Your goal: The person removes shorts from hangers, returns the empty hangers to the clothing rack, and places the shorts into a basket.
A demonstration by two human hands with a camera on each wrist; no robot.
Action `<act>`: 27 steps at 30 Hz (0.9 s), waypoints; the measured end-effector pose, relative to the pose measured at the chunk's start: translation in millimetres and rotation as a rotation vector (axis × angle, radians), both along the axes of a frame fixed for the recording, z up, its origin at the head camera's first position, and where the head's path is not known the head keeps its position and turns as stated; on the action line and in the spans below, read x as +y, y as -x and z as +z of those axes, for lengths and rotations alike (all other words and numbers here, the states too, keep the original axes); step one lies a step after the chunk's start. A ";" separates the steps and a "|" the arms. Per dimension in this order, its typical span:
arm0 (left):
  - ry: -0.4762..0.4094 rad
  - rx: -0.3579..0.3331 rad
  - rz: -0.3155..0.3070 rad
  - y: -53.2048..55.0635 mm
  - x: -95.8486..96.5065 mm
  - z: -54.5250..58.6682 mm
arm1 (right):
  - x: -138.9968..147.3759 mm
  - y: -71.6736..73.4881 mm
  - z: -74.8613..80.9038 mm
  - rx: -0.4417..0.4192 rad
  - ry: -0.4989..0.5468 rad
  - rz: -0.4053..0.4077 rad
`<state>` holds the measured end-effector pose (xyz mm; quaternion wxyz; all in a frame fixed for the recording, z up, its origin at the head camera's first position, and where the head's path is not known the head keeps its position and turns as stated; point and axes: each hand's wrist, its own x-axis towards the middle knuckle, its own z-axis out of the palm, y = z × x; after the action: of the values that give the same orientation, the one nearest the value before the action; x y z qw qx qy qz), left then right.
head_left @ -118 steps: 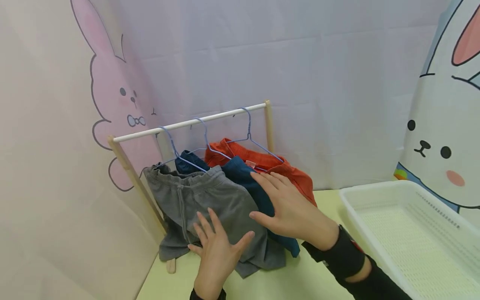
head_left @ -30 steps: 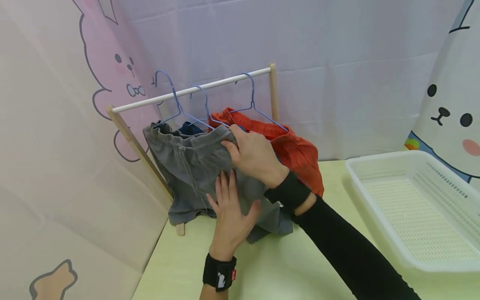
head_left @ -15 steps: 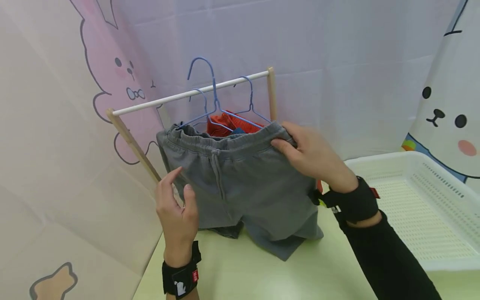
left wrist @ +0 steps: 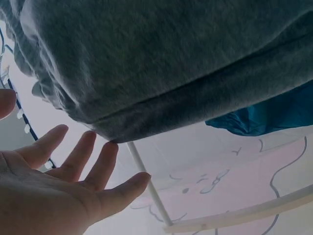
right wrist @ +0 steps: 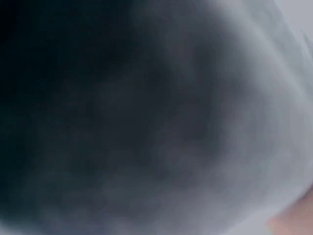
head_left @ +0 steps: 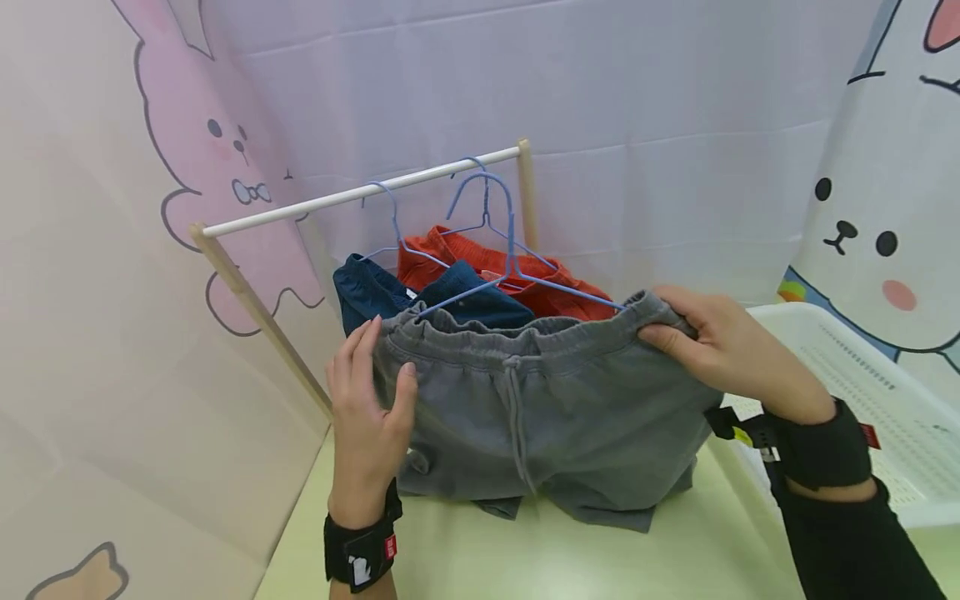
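Grey drawstring shorts (head_left: 592, 417) on a blue wire hanger (head_left: 512, 225) are held off the rack, in front of it. My right hand (head_left: 720, 346) pinches their waistband at the right end, thumb in front. At the opposite end, my left hand (head_left: 371, 400) is raised with its fingers spread, close by the waistband. In the left wrist view, the fingertips (left wrist: 110, 152) come up to the cloth's edge; whether they touch it I cannot tell. Grey cloth (right wrist: 171, 122) fills the right wrist view, blurred.
Behind the shorts stands a rack with a white rail (head_left: 330, 200) and wooden posts (head_left: 258, 312). Navy shorts (head_left: 367, 287) and red shorts (head_left: 431, 246) hang from it on blue hangers. A white plastic basket (head_left: 798, 317) stands on the pale yellow table (head_left: 480, 567) at the right.
My right hand has taken hold of the grey shorts, lifted their hanger off the rail and brought them right and nearer. My left hand has shifted left, off the front of the shorts.
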<state>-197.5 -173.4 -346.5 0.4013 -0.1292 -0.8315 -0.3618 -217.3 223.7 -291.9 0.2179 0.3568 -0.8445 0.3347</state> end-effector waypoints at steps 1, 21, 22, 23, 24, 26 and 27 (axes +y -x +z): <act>0.016 -0.008 -0.006 0.0 1.0 0.2 | 4.2 -0.7 -2.8 -0.002 0.003 0.005; 0.214 -0.242 -0.266 28.5 10.5 -18.2 | 40.9 0.5 -49.8 0.035 -0.038 -0.096; 0.206 -0.226 -0.269 30.8 12.5 -20.1 | 41.8 0.6 -52.5 0.038 -0.036 -0.106; 0.199 -0.209 -0.268 32.6 14.2 -21.7 | 42.6 0.3 -54.7 0.043 -0.037 -0.116; 0.188 -0.191 -0.271 34.5 15.7 -23.6 | 43.5 -0.5 -56.8 0.050 -0.042 -0.129; 0.171 -0.157 -0.273 37.1 18.6 -26.1 | 45.3 -2.0 -60.8 0.050 -0.031 -0.146; 0.167 -0.146 -0.273 38.1 19.7 -27.2 | 46.1 -2.7 -62.8 0.047 -0.026 -0.155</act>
<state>-235.5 -153.7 -373.7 0.2750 -0.2472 -0.8602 -0.3511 -214.6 269.9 -354.7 0.2581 0.3009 -0.8685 0.2975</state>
